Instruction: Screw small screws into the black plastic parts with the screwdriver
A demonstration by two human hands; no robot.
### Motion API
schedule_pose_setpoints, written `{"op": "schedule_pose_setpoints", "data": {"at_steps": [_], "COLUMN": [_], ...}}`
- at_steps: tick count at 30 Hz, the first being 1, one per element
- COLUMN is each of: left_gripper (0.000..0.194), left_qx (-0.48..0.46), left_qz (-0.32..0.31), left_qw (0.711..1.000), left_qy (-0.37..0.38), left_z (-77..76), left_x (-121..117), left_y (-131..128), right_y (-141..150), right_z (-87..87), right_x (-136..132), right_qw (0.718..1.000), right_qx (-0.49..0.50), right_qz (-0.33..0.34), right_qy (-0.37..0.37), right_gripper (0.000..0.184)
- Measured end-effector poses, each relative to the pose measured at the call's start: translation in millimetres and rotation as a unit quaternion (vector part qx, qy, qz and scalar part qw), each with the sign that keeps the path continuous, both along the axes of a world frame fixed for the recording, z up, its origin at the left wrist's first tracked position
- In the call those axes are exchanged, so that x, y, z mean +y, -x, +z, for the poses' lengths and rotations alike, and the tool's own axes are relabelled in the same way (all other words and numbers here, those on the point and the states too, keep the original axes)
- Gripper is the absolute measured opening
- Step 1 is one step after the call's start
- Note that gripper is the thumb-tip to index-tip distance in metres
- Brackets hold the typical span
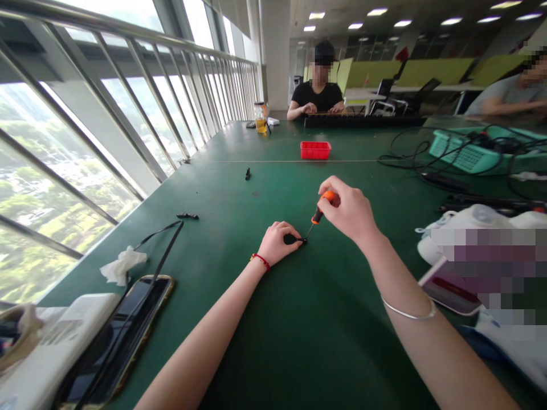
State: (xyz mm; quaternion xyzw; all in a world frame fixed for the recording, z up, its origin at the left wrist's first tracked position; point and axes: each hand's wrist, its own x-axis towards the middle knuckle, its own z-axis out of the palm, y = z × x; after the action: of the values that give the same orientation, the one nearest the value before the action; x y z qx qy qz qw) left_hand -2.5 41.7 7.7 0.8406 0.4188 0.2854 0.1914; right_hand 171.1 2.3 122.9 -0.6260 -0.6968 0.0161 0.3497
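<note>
My right hand (348, 208) grips an orange and black screwdriver (317, 216) by its handle, the shaft slanting down to the left. Its tip meets a small black part (304, 241) on the green table (256, 319); whether it sits in a screw is too small to tell. Closed around that part, my left hand (277, 244) pins it against the tabletop with thumb and fingers. A dark rounded piece shows between those fingers, and I cannot tell if it belongs to the same part.
Ahead stands a red tray (315, 150). Small black pieces (248, 173) lie left of it. A power strip (64, 347) and phone (141, 307) are at left. On the right are a teal basket (461, 152) with cables and a white bundle (474, 228). Two people sit beyond.
</note>
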Motion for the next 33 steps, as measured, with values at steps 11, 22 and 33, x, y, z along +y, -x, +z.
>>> {"op": "schedule_pose_setpoints", "data": {"at_steps": [11, 22, 33], "left_gripper": [0.012, 0.011, 0.011], "left_qx": [0.001, 0.001, 0.013], "left_qz": [0.001, 0.002, 0.0], "left_qw": [1.0, 1.0, 1.0], "left_qy": [0.0, 0.001, 0.005], "left_z": [-2.4, -3.7, 1.2], "left_x": [-0.3, 0.7, -1.7], "left_y": [-0.7, 0.7, -0.5], "right_y": [-1.1, 5.5, 5.5], "right_z": [12.5, 15.1, 16.0], "right_x": [0.6, -4.1, -5.7], "right_qw": [0.992, 0.992, 0.99], "right_qx": [-0.119, -0.114, -0.122], "right_qz": [-0.02, -0.001, -0.029], "right_qy": [0.041, 0.048, 0.069], "right_gripper": [0.021, 0.016, 0.013]}}
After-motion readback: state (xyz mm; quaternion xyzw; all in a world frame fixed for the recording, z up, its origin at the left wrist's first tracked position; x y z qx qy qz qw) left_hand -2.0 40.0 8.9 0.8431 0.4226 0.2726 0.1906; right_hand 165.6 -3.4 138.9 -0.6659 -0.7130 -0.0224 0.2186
